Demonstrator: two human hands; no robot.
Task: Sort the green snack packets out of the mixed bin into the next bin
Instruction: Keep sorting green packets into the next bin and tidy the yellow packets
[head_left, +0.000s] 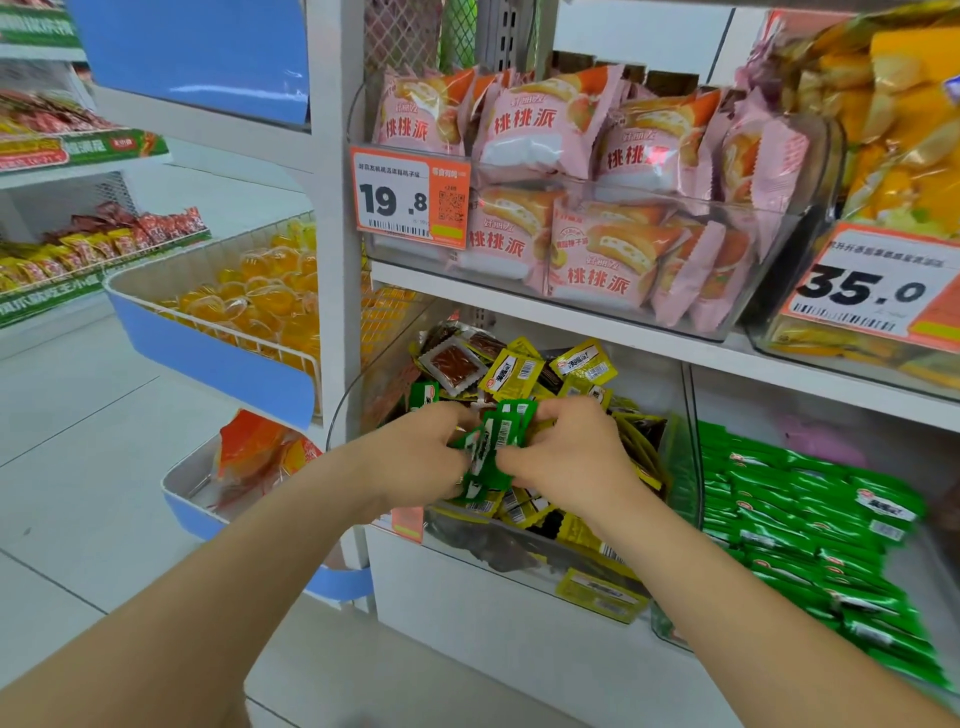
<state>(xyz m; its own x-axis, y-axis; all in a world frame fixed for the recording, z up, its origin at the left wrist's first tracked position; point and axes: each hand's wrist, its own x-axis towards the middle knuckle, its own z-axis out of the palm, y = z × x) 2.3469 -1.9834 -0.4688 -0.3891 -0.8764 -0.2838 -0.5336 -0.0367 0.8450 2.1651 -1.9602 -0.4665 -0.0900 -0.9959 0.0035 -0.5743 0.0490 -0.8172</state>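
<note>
A bunch of green packets is gripped just above the mixed bin. The left hand and right hand are curled round it, fingertips mostly hidden by wrappers. The next bin, stacked green, is cut off at right, its print blurred.

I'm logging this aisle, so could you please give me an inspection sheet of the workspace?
Surface: white shelf unit holding clear bins side by side.
Job's things: green bunch held over the mixed bin; next bin holds green packets.
Clutter: yellow packets and brown packets in the mixed bin.
Hands: left hand and right hand both grip that bunch.
Cables: nothing seen.
Surroundings: pink pie packs above, price tag, jelly cups left.
</note>
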